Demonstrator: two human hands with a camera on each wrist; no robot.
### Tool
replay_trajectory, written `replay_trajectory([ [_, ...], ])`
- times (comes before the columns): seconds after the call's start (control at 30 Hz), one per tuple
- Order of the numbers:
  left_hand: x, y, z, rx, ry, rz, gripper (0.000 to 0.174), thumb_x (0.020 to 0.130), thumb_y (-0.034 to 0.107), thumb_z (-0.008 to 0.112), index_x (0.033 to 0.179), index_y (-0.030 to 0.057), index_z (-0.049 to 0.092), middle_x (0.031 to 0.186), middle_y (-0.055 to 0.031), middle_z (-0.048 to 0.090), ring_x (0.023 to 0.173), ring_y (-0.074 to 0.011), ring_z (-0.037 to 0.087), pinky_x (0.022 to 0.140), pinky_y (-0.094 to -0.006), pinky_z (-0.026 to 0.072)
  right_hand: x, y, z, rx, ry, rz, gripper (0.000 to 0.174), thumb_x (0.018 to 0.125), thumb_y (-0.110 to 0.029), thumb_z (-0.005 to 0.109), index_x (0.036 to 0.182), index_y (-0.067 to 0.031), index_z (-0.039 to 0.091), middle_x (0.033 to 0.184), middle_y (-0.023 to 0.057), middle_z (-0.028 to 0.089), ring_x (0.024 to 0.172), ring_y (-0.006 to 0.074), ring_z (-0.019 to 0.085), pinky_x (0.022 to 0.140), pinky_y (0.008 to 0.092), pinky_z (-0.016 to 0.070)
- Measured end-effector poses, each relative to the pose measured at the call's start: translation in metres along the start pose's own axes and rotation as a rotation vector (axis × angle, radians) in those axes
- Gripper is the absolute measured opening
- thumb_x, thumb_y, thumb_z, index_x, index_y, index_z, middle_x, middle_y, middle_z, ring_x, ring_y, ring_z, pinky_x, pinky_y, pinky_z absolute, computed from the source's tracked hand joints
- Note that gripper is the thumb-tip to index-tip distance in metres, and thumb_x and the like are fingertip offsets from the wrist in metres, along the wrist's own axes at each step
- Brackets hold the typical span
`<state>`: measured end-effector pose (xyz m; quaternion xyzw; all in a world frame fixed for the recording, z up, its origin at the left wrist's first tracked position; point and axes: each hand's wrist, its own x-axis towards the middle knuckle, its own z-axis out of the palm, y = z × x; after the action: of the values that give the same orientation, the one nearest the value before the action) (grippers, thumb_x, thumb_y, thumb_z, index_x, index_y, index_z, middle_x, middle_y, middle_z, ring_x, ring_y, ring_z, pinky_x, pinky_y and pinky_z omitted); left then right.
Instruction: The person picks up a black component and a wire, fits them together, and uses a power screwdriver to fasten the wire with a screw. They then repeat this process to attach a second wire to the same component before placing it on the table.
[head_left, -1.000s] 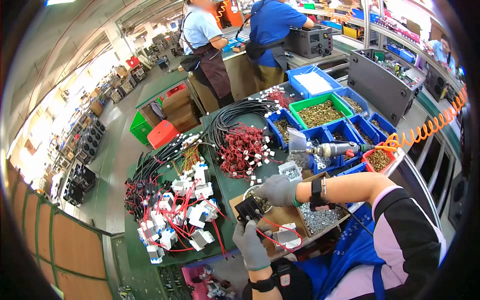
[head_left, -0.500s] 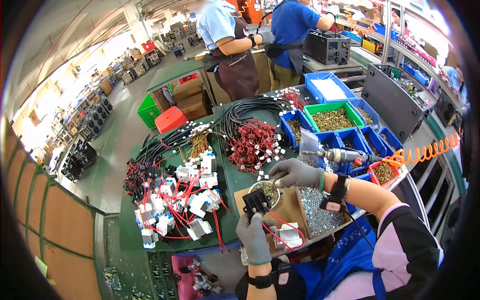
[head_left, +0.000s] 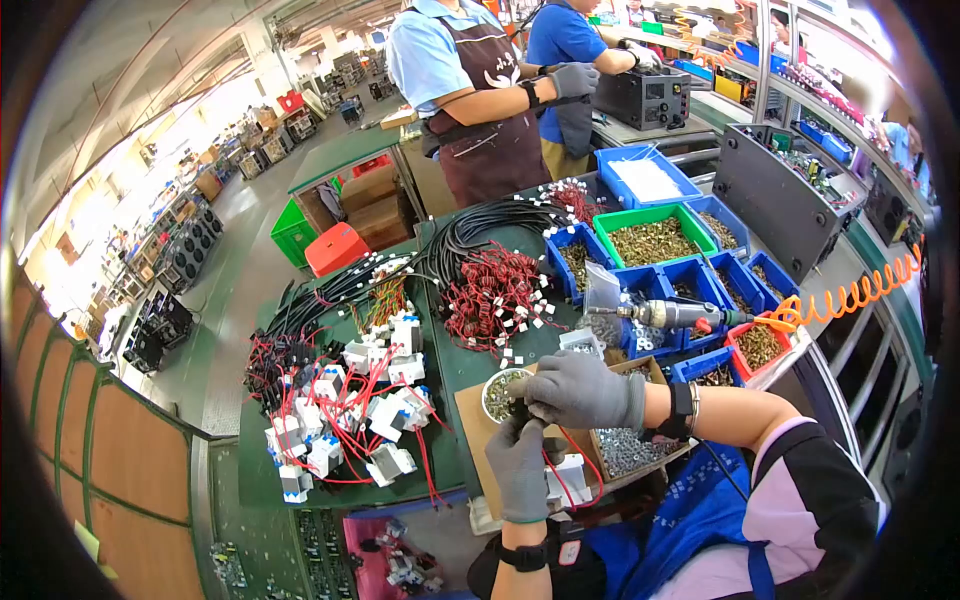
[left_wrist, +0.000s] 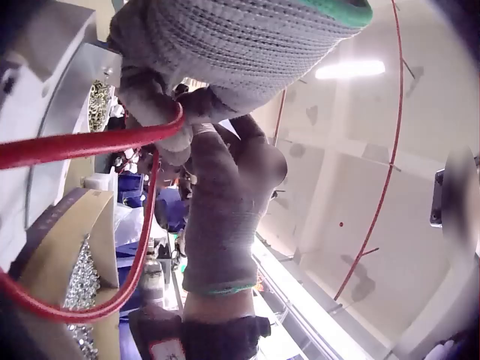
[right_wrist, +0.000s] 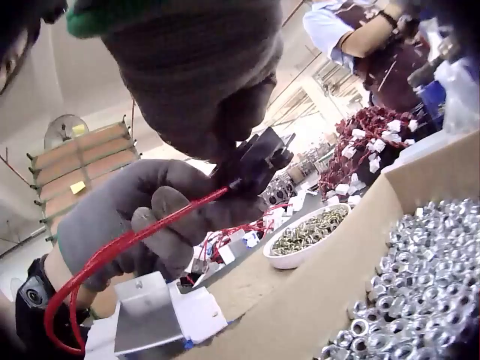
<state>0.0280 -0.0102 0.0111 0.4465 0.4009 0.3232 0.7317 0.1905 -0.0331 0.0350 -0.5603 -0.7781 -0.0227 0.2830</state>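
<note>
My gloved left hand (head_left: 520, 475) grips a black plastic block (right_wrist: 259, 161) with red wire (right_wrist: 120, 244) running out of it. Over the block, my gloved right hand (head_left: 580, 390) bends down with curled fingers, thumb and fingertips right at its top; whatever small thing they may pinch is hidden. The wire loops to a white part with a metal bracket (right_wrist: 146, 307), lying just below the hands. Beyond the block stands a white bowl (right_wrist: 281, 262) of small brass-coloured screws. In the left wrist view the wire crosses in front of both hands.
A cardboard box (head_left: 648, 465) of silvery nuts sits by my right forearm. Behind it are blue bins (head_left: 665, 280), a green bin (head_left: 612, 250) and an air screwdriver (head_left: 670, 313). Wire bundles (head_left: 490, 295) and white wired parts (head_left: 390, 415) cover the left. Two people stand across the bench.
My right hand lifted away from beside the bowl, then came down and left onto the black block. The left hand still grips the block. A person opposite has turned towards the bench.
</note>
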Motion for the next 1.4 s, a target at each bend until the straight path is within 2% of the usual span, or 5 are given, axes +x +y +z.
replay_trajectory([
  [0.57,0.004,-0.011,-0.007,-0.001,-0.028,-0.014,0.024,0.092,0.010,0.056,0.109,-0.0032,0.066,0.092,-0.0105,0.071,0.061,-0.0159,0.067,0.052,-0.0257,0.0506,-0.030,-0.017,-0.030,-0.013,-0.036,0.113,0.046,0.083,-0.014,0.065,0.128,-0.0158,0.057,0.081,0.0078,0.064,0.077,0.0299,0.065,0.069,0.0424,0.0517],
  [0.7,0.002,-0.011,-0.007,0.008,-0.019,-0.011,0.025,0.094,0.012,0.056,0.109,-0.0050,0.064,0.089,-0.0104,0.070,0.059,-0.0138,0.065,0.051,-0.0246,0.0522,-0.067,-0.014,-0.066,-0.100,-0.457,0.388,0.044,0.081,-0.024,0.069,0.123,-0.0124,0.060,0.091,0.0127,0.068,0.096,0.0340,0.067,0.078,0.0473,0.0532],
  [0.73,0.001,-0.011,-0.006,0.024,-0.027,-0.001,0.025,0.093,0.013,0.055,0.109,-0.0053,0.064,0.088,-0.0110,0.070,0.058,-0.0137,0.065,0.051,-0.0247,0.0525,-0.072,-0.013,-0.070,-0.124,-0.738,0.537,0.041,0.081,-0.029,0.069,0.116,-0.0088,0.062,0.098,0.0180,0.068,0.103,0.0361,0.066,0.081,0.0482,0.0533],
  [1.2,-0.001,-0.019,-0.003,0.087,-0.030,0.083,0.023,0.094,0.012,0.053,0.107,-0.0044,0.063,0.090,-0.0111,0.069,0.059,-0.0140,0.065,0.049,-0.0245,0.0512,-0.114,-0.005,-0.032,-0.035,-0.670,0.622,0.026,0.082,-0.012,0.059,0.107,-0.0070,0.066,0.099,0.0186,0.068,0.097,0.0383,0.066,0.084,0.0489,0.0516],
  [1.4,-0.002,-0.017,0.001,0.128,-0.046,0.103,0.024,0.092,0.010,0.054,0.108,-0.0052,0.063,0.090,-0.0120,0.069,0.059,-0.0163,0.066,0.049,-0.0266,0.0519,-0.097,-0.015,-0.046,0.200,-0.011,0.563,0.026,0.085,-0.016,0.065,0.111,-0.0098,0.066,0.094,0.0157,0.070,0.091,0.0321,0.069,0.079,0.0419,0.0546],
])
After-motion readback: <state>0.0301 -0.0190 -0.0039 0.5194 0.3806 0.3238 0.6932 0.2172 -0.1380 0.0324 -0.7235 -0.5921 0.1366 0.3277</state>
